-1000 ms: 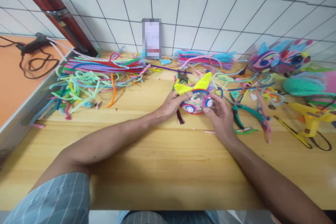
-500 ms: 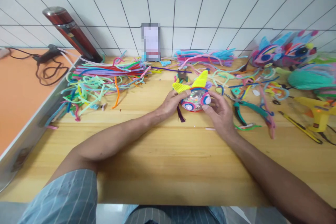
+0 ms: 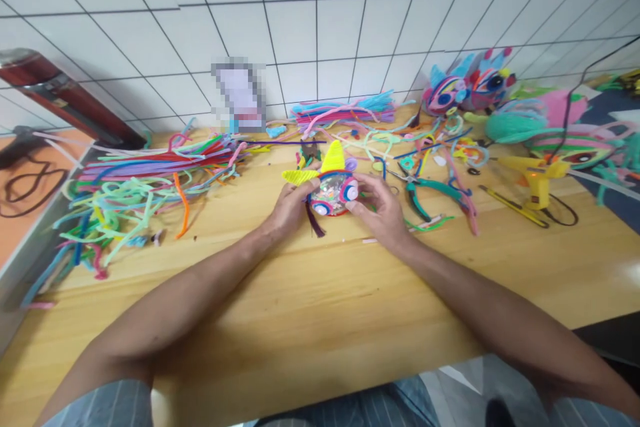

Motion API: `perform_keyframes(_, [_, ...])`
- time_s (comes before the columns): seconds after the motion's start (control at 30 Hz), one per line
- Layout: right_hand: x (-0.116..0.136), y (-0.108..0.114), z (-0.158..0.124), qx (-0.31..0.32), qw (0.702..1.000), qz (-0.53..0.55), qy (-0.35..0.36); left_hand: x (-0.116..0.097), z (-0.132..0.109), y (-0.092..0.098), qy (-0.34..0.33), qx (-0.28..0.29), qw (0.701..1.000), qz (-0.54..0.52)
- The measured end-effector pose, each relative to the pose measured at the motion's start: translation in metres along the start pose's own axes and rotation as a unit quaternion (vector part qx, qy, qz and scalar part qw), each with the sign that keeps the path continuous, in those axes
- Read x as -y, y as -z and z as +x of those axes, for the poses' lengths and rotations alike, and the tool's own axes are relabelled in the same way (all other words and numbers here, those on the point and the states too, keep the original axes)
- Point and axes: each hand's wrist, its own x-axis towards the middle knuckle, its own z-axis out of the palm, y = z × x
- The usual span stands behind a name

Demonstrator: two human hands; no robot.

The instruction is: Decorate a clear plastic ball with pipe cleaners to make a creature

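Observation:
Between my two hands is a small pipe-cleaner animal head [image 3: 332,188] with a shiny clear middle, two yellow ears [image 3: 334,157] and round pink, blue and white eyes. My left hand [image 3: 293,205] grips its left side, thumb on the front below the left ear. On the other side my right hand [image 3: 383,210] pinches the rim by the right eye. A dark purple tassel [image 3: 315,225] hangs under the head near my left fingers. Teal-handled pliers [image 3: 425,190] lie just right of my right hand.
Bundled pipe cleaners [image 3: 165,163] and a tangle of green ones lie left; another bundle [image 3: 343,110] sits by the wall. A phone [image 3: 241,97] leans there. A red-brown flask [image 3: 70,103] stands far left. Right are a yellow glue gun [image 3: 537,180], a yellow cutter [image 3: 514,206] and finished fuzzy figures [image 3: 445,93].
The view has turned to the right, so everything sits further left and more of the right side shows. Both hands keep the same hold on the animal head.

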Motion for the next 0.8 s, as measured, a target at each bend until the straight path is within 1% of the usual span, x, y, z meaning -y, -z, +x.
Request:
perform_keyframes(0.13, [0.001,0.001,0.0,0.002,1.0,-0.013,0.019,0.001,0.0,-0.001,-0.009,0.001,1.0,-0.008])
perform_keyframes(0.27, [0.004,0.001,-0.001,-0.001,0.998,-0.035,0.046,0.002,0.0,0.001,-0.003,-0.001,1.0,-0.012])
perform_keyframes(0.4, [0.007,0.001,-0.001,0.005,0.999,-0.027,0.033,0.003,0.001,0.003,-0.002,-0.016,1.0,-0.012])
perform_keyframes(0.5, [0.009,0.001,-0.001,0.007,0.999,-0.031,0.028,0.003,0.002,0.004,-0.004,-0.009,1.0,-0.008])
perform_keyframes(0.8, [0.015,0.004,0.0,0.011,0.994,-0.085,0.074,0.004,0.002,0.007,-0.012,-0.005,1.0,0.002])
